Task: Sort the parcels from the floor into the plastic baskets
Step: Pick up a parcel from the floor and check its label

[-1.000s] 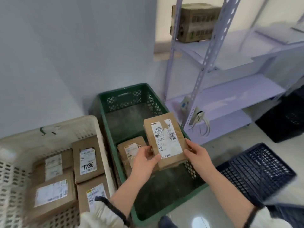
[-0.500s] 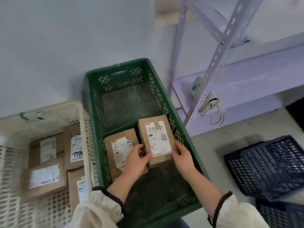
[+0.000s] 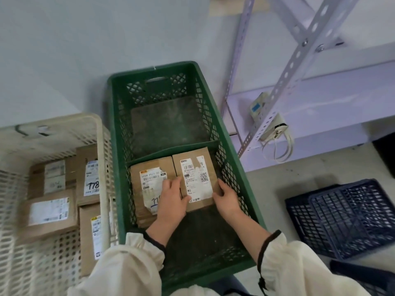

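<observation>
A brown cardboard parcel [image 3: 195,167] with a white shipping label lies low inside the green plastic basket [image 3: 119,129], against its middle divider. My left hand [image 3: 173,201] holds the parcel's near left edge and my right hand [image 3: 227,198] holds its near right corner. A second brown parcel [image 3: 147,178] with a torn label lies just to its left, touching it, and my left hand partly covers it. The cream plastic basket [image 3: 100,146] on the left holds several labelled parcels [image 3: 49,212].
A lilac metal shelf rack [image 3: 284,73] stands right of the green basket, with a white power strip and cable [image 3: 275,133] on its post. Dark blue baskets [image 3: 346,214] lie stacked on the floor at right. A pale wall runs behind the baskets.
Both hands have lowered the parcel from above the green basket down into it, beside the other parcel. My head has tilted further down over the basket.
</observation>
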{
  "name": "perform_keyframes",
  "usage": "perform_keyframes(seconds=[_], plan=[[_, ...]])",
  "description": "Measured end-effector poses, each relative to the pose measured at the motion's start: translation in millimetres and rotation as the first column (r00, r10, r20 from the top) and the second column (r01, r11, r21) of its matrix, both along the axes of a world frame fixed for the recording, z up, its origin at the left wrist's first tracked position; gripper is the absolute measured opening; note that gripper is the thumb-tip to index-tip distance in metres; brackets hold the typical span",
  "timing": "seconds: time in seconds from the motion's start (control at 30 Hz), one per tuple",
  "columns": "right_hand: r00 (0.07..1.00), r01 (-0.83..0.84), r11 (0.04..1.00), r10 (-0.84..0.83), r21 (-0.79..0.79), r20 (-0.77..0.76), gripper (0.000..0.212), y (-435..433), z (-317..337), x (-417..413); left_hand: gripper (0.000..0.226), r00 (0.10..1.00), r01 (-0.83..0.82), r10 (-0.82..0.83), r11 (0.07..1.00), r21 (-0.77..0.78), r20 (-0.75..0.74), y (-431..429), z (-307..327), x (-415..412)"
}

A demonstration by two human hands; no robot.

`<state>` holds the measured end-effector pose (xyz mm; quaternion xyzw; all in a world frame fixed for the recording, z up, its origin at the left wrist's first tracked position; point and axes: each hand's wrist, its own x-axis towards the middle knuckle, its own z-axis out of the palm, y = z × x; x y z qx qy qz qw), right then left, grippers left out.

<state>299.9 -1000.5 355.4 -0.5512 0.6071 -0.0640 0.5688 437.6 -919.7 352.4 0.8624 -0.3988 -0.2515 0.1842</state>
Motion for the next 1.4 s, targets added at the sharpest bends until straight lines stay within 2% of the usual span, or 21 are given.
perform_keyframes(seconds=[0.17, 0.53, 0.63, 0.7, 0.77, 0.83, 0.93, 1.0, 1.07, 1.13, 1.23, 1.33, 1.4], plan=[[0.998, -0.046, 0.999, 0.045, -0.027, -0.04, 0.056, -0.7, -1.1, 0.6, 0.066, 0.998, 0.046, -0.048, 0.997, 0.059, 0.043, -2.4, -4.9, 0.9], [0.996, -0.079, 0.997, 0.078, -0.011, -0.053, 0.057, -3.8, 7.2, 0.8, 0.067, 0.999, 0.034, -0.032, 0.994, 0.101, -0.015, -9.0, -1.6, 4.1], [0.979, -0.186, 0.98, 0.179, -0.064, -0.098, 0.054, -5.3, 21.6, 3.1, 0.069, 0.996, 0.048, -0.042, 0.995, 0.083, -0.081, -9.9, 12.1, 6.0], [0.944, -0.312, 0.929, 0.278, -0.2, -0.18, 0.05, -6.6, 40.3, 7.8, 0.072, 0.996, 0.046, -0.043, 0.998, 0.033, -0.073, -5.2, 30.1, 10.1], [0.884, -0.459, 0.816, 0.377, -0.352, -0.277, 0.054, -6.3, 65.7, 16.2, 0.072, 0.997, 0.046, -0.045, 0.999, -0.016, 0.062, 10.6, 55.2, 21.1], [0.764, -0.644, 0.622, 0.482, -0.446, -0.43, 0.064, -3.7, 95.0, 30.3, 0.071, 0.965, 0.06, -0.05, 0.998, -0.03, 0.256, 39.0, 85.1, 38.7], [0.504, -0.862, 0.297, 0.595, -0.411, -0.626, 0.076, 14.1, 143.8, 58.2, 0.072, 0.875, -0.002, -0.017, 0.999, 0.04, 0.484, 103.9, 133.9, 65.8], [0.324, -0.933, 0.089, 0.63, -0.349, -0.705, 0.083, 38.6, 174.5, 80.0, 0.071, 0.824, -0.108, 0.04, 0.99, 0.087, 0.565, 158.8, 164.3, 78.7], [0.216, -0.939, -0.084, 0.611, -0.335, -0.761, 0.086, 72.4, 200.8, 103.0, 0.074, 0.795, -0.252, 0.137, 0.961, 0.117, 0.591, 221.2, 190.4, 86.3], [0.157, -0.906, -0.223, 0.611, -0.36, -0.776, 0.082, 117.8, 222.3, 125.0, 0.078, 0.756, -0.39, 0.247, 0.914, 0.113, 0.606, 287.8, 210.2, 86.0], [0.103, -0.832, -0.347, 0.669, -0.432, -0.736, 0.076, 202.5, 241.1, 153.6, 0.08, 0.663, -0.564, 0.402, 0.823, 0.07, 0.632, 391.3, 227.0, 70.4], [-0.017, -0.748, -0.494, 0.682, -0.443, -0.731, 0.074, 293.4, 243.3, 173.9, 0.08, 0.541, -0.718, 0.506, 0.694, 0.055, 0.672, 490.4, 232.6, 37.2], [-0.107, -0.681, -0.583, 0.677, -0.442, -0.729, 0.074, 358.1, 241.9, 180.2, 0.079, 0.454, -0.819, 0.597, 0.572, 0.046, 0.661, 554.7, 234.4, 5.4]])
